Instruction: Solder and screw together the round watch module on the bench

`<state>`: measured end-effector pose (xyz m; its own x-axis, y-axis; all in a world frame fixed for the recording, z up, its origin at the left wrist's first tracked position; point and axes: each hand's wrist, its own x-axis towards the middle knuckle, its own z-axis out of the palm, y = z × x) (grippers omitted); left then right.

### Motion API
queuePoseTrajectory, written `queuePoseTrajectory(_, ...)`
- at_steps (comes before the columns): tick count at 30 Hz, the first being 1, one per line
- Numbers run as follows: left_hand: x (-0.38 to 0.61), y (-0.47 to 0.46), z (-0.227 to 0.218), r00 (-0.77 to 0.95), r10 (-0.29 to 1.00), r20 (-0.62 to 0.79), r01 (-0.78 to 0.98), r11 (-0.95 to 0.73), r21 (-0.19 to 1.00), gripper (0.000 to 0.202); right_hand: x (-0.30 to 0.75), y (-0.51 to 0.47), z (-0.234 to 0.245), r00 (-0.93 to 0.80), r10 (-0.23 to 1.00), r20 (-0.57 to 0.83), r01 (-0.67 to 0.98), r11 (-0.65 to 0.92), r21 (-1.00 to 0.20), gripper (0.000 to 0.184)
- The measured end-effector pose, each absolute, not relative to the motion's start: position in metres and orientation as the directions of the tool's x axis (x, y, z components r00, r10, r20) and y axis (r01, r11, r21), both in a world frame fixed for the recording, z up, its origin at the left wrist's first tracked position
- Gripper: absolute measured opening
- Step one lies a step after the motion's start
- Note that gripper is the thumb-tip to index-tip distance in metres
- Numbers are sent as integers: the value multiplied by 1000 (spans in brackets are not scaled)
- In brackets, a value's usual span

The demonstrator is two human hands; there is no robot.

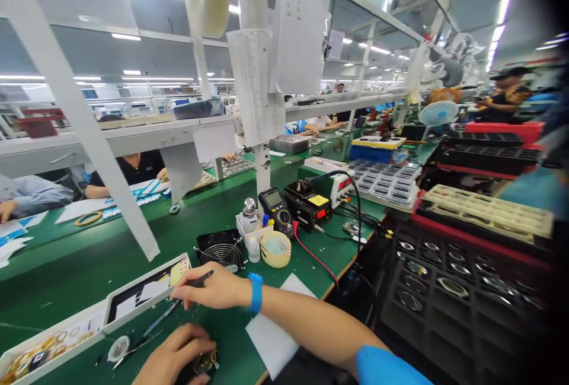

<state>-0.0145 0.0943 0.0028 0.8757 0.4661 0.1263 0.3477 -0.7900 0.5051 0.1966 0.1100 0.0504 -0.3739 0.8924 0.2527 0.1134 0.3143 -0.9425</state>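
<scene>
At the far left, a co-worker's hand [6, 211] rests near papers on the green surface [62, 290]. Closer in, a white tray [53, 330] holds gold-coloured rings, with a small tape roll [118, 349] and tweezers [136, 343] lying just beside it. The left hand [174, 356] is clenched around a dark component [205, 363] with gold-coloured parts (the fingers and the bottom edge of the view hide most of it, so its long axis can't be made out). Above it, the right hand [208, 288], with a blue wristband [255, 292], has a firm grip on a slim black tool [203, 279]; its long axis rises toward the right, and its lower end is hard to make out by the fingers. Farther right stand a fan grille [220, 248], a multimeter [275, 210] and a soldering station [307, 206], and at the far right is a black tray of metal rings [457, 290].
</scene>
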Motion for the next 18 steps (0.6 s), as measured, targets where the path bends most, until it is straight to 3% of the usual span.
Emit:
queuePoseTrajectory(6,-7,83,16,849,528,28,424,-711,560,38,222,79,70,-420,888,187,218,298,-929,30)
queuePoseTrajectory(11,-2,73,36,821,568,-57,498,-665,557,50,260,44,47,-281,951,128,417,241,-876,39)
queuePoseTrajectory(18,-1,70,40,809,576,-114,529,-629,570,38,289,2,5,-23,998,59,476,63,-877,52)
